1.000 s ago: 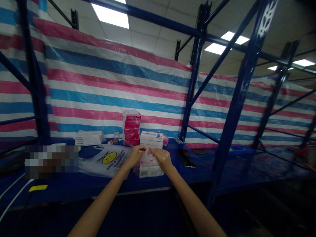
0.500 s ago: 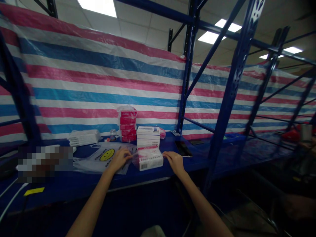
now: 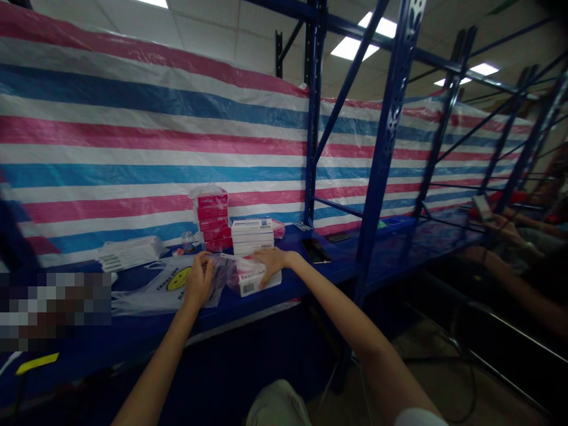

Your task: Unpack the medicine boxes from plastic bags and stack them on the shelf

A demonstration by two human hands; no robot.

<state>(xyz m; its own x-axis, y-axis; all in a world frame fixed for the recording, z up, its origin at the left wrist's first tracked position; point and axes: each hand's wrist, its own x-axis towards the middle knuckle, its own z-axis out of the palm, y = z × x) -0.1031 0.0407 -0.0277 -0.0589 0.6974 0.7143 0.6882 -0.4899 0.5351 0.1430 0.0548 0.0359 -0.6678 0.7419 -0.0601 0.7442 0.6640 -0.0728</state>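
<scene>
The left hand (image 3: pixel 198 280) was raised at the end of a forearm slanting up from the bottom edge, its wrist bent and its fingers curled toward the thumb. The fingertips met the loose edge of some clear plastic film (image 3: pixel 231 273); whether they pinched it could not be told. The right hand (image 3: pixel 271 263) reached in palm down and lay spread on the red-and-white carton (image 3: pixel 248 278), fingers across the top and thumb dropped over the front face. Its forearm ran diagonally to the lower right, where a white sleeve (image 3: pixel 419 416) was cut off by the frame.

The carton sat near the front edge of the blue shelf (image 3: pixel 328 275), just before a stack of white boxes (image 3: pixel 252 235), with the film bunched at its left side.

The right hand hid much of the carton's top, and its printing was too small to read beyond a barcode. The left hand and forearm covered part of the smiley-face carrier bag (image 3: pixel 153 299). A pixelated patch masked whatever lay at far left. At far right, a co-worker's hand (image 3: pixel 510 231) holding a pale device (image 3: pixel 483 208) was blurred and dim.
</scene>
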